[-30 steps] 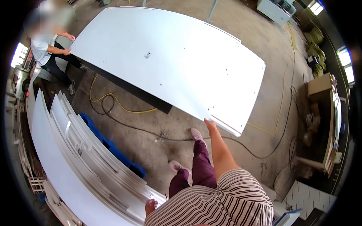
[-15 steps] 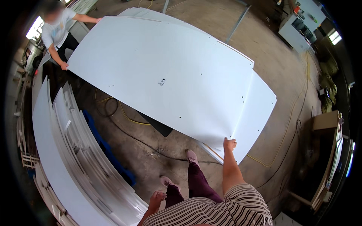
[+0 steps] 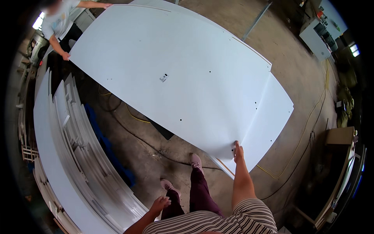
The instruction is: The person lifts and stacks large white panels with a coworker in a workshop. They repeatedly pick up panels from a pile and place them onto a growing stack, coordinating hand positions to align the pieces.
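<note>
A large white panel (image 3: 156, 50) with a few small dark holes and a small label lies over another white panel (image 3: 269, 124), which sticks out at the right and near side. My right hand (image 3: 238, 151) is closed at the near right corner of the upper panel, next to a dark hole; part of its fingers is hidden. My left hand (image 3: 160, 203) hangs low near my left leg, its fingers loosely curled, with nothing seen in them. At the far left, a co-worker (image 3: 62, 23) has both hands on the other end of the upper panel.
A long row of white boards (image 3: 78, 156) leans at the left, beside blue sheeting (image 3: 107, 146). Dark and yellow cables (image 3: 146, 145) cross the concrete floor. A wooden box-like frame (image 3: 341, 136) stands at the right, and a white cabinet (image 3: 315, 39) at the far right.
My view has tilted and shifted slightly, so the panels sit a little differently. My right hand has shifted slightly right of the nearby hole. My left hand has moved slightly left.
</note>
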A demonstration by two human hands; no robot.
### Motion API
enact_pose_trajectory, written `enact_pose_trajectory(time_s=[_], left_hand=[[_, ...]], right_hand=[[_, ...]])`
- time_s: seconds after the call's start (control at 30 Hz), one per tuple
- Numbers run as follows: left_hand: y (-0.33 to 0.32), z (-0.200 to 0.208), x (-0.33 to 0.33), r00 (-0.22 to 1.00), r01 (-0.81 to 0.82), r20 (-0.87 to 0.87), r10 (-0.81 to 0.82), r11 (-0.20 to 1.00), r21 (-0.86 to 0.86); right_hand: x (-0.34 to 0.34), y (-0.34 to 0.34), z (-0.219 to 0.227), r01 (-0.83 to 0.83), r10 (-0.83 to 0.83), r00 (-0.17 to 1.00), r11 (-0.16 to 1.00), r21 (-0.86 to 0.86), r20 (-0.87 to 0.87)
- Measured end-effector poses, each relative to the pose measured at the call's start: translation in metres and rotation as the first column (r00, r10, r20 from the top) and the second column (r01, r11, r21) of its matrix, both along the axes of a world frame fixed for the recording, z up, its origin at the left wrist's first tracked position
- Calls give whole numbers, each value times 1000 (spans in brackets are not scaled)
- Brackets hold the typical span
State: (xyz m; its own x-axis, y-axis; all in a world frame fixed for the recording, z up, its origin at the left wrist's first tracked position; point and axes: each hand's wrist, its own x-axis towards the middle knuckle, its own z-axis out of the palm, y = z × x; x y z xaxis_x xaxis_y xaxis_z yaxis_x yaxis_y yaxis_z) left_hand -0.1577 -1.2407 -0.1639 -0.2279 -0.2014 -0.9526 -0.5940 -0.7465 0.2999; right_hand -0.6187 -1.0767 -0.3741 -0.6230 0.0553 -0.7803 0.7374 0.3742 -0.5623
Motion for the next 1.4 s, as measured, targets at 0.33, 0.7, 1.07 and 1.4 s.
enact_pose_trajectory(time_s=[0.33,0.7,1.07,1.4], left_hand=[[54,-114,-90,911,-336,-276,307,940,-62],[38,27,99,634,-756,-218,742,535,-377],[19,65,381,571,-273,360,738,585,-764],[-54,140,794,413,263,516,750,444,-856]], right_hand=[[186,-16,96,-31,239,835,920,-390,496],[75,-125,55,-17,382,849,710,-704,364],[352,-145,252,-418,790,589,476,-774,168],[697,-174,387,-210,687,-262,645,-734,678]])
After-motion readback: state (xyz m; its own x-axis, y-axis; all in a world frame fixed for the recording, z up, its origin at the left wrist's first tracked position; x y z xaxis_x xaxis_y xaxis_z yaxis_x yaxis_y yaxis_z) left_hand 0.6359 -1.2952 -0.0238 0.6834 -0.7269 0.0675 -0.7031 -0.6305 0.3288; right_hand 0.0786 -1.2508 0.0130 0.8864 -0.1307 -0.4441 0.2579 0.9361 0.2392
